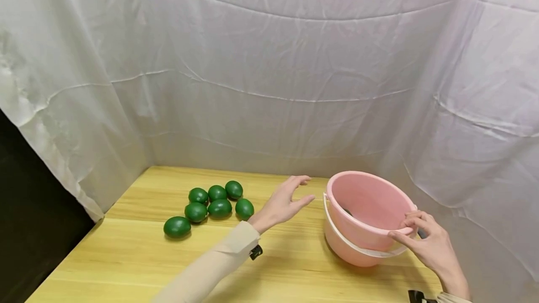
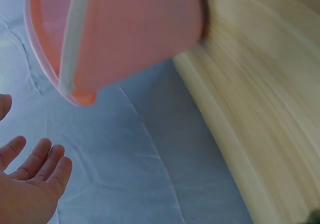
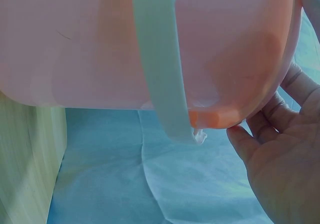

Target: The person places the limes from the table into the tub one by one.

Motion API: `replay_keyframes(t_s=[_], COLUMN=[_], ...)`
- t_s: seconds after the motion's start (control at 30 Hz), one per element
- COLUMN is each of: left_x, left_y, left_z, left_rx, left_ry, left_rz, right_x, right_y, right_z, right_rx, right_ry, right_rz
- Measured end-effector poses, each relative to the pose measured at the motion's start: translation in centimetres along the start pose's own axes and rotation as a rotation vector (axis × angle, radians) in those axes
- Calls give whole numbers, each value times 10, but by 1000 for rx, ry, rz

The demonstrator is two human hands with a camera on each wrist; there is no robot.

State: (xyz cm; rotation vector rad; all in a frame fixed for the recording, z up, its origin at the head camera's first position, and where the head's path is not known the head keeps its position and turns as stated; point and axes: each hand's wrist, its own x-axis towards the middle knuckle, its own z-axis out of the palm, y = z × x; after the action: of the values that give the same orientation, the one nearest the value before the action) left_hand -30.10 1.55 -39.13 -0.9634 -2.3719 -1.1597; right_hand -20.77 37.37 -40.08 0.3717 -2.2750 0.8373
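Note:
A pink bucket (image 1: pixel 358 251) with a white handle (image 1: pixel 341 237) stands at the right of the wooden table. My right hand (image 1: pixel 433 240) grips its rim at the near right, thumb at the front and fingers over the edge. The right wrist view shows the fingertips (image 3: pixel 242 139) at the rim beside the handle's end. To the bucket's left, my left hand (image 1: pixel 282 205) is in the air, fingers spread and holding nothing. Inside the bucket, a bit of something dark green (image 1: pixel 347 211) shows; the rest is hidden by the wall.
Several shiny dark green oval fruits (image 1: pixel 220 208) lie grouped on the left half of the wooden table (image 1: pixel 126 256), one (image 1: pixel 177 227) a little nearer me. White cloth (image 1: pixel 273 83) hangs behind the table and along both sides.

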Motion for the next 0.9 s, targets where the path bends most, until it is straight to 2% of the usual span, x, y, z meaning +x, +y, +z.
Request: replay_keyframes(t_s=[0.27,0.63,0.9], left_x=[-19,-35,-46], left_y=[-23,-48,-72], left_z=[-14,-35,-50], left_rx=[10,37,79], left_ry=[-31,-37,44], left_rz=[-63,-147,-154], right_x=[1,2,0], right_y=[1,2,2], right_z=[0,1,0], right_rx=[5,8,15], right_ry=[0,1,-3], right_rz=[-1,-7,10])
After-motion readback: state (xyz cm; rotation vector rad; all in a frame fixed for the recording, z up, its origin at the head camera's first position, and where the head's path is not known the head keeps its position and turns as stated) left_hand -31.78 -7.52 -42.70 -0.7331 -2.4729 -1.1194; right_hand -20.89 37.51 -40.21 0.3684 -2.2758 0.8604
